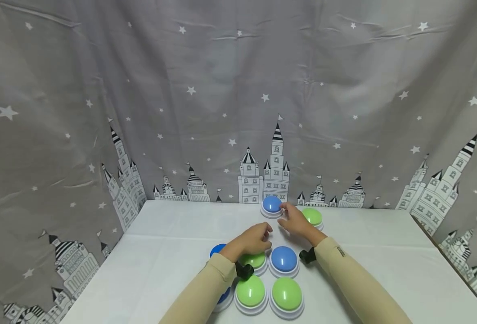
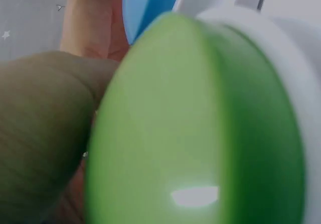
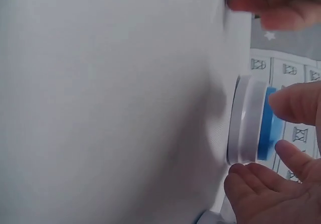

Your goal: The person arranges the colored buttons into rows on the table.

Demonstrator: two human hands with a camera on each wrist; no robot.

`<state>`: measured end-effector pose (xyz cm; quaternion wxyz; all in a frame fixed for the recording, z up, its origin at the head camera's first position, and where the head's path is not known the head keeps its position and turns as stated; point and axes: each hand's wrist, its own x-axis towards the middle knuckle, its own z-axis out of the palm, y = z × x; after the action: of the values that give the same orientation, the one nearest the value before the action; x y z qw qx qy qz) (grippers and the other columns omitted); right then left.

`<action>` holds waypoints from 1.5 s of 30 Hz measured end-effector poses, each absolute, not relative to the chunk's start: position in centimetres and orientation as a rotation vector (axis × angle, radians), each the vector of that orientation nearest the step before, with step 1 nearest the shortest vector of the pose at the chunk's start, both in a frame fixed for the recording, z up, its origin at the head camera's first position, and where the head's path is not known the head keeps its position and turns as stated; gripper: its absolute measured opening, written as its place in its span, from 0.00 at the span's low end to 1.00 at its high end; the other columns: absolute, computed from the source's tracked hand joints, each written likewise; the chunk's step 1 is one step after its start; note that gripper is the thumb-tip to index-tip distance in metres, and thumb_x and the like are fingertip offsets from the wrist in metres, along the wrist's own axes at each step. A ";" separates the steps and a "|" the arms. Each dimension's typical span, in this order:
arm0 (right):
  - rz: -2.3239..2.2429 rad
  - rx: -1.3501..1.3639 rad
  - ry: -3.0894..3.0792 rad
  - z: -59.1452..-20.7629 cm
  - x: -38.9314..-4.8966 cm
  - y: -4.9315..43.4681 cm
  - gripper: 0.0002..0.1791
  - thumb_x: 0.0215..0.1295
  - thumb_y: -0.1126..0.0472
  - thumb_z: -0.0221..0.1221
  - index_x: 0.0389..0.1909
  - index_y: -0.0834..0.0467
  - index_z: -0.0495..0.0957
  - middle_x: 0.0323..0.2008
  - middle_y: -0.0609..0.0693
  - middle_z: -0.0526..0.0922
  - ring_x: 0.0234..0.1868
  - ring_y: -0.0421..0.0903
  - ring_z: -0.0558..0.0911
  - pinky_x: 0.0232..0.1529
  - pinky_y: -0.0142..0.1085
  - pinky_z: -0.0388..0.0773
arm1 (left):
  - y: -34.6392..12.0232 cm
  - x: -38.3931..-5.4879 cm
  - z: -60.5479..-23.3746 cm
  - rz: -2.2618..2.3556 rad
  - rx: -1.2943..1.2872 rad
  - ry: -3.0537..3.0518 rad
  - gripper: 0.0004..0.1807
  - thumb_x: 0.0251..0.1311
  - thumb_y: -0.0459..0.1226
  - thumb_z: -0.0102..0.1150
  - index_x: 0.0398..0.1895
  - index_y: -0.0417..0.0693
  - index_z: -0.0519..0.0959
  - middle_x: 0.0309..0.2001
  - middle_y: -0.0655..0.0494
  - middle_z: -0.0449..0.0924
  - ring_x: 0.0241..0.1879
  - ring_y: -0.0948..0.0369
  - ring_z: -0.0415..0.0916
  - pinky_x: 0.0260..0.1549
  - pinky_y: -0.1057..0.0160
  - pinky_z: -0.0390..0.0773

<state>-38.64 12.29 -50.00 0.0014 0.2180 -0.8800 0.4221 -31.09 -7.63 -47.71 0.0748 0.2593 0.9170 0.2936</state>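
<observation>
At the back edge of the table stands a blue push button (image 1: 272, 204) on a round white base. My right hand (image 1: 297, 220) is at its right front side, fingers loosely bent and spread. In the right wrist view the thumb overlaps the blue dome (image 3: 269, 126), and other fingers lie beside the base; firm contact cannot be told. My left hand (image 1: 252, 238) hovers over the middle of the table with loosely curled fingers and nothing in them. Below its wrist is a green button (image 1: 254, 261), which looms large in the left wrist view.
Behind the right wrist sits another green button (image 1: 313, 216). A blue button (image 1: 284, 259) and two green buttons (image 1: 250, 291) stand nearer, with blue buttons (image 1: 224, 295) partly hidden by the left arm. A grey curtain (image 1: 206, 112) with castles hangs behind the white table (image 1: 161, 261).
</observation>
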 end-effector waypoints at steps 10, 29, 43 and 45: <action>1.241 0.672 -2.741 -49.8 -40.8 10.7 0.40 0.55 0.64 0.71 0.65 0.71 0.60 0.63 0.70 0.68 0.66 0.65 0.67 0.69 0.54 0.60 | -7.8 -31.0 -48.2 0.852 0.780 2.805 0.17 0.57 0.36 0.61 0.50 0.41 0.77 0.40 0.54 0.75 0.38 0.64 0.69 0.43 0.65 0.74; 1.183 0.632 -2.743 -50.5 -41.8 9.7 0.42 0.50 0.58 0.76 0.63 0.64 0.65 0.62 0.63 0.72 0.64 0.62 0.71 0.66 0.53 0.65 | -7.6 -31.0 -48.7 0.753 0.680 2.851 0.15 0.58 0.41 0.61 0.48 0.49 0.78 0.39 0.62 0.70 0.41 0.64 0.68 0.45 0.62 0.70; 1.149 0.684 -2.776 -49.4 -39.0 11.9 0.40 0.49 0.57 0.77 0.60 0.63 0.68 0.59 0.61 0.75 0.61 0.59 0.74 0.64 0.53 0.68 | -7.8 -31.1 -48.8 0.799 0.695 2.827 0.15 0.59 0.41 0.60 0.49 0.48 0.78 0.40 0.62 0.71 0.43 0.63 0.68 0.46 0.60 0.69; 1.138 0.711 -2.772 -49.1 -38.5 12.3 0.40 0.49 0.56 0.77 0.61 0.63 0.68 0.59 0.60 0.76 0.61 0.58 0.74 0.64 0.52 0.68 | -7.8 -31.1 -48.8 0.810 0.705 2.827 0.15 0.59 0.41 0.60 0.49 0.48 0.78 0.39 0.61 0.71 0.42 0.62 0.68 0.45 0.60 0.69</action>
<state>-38.46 12.34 -49.14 0.0310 0.2306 -0.8997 0.3693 -31.12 -7.83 -48.80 0.0586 0.2329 0.9332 0.2675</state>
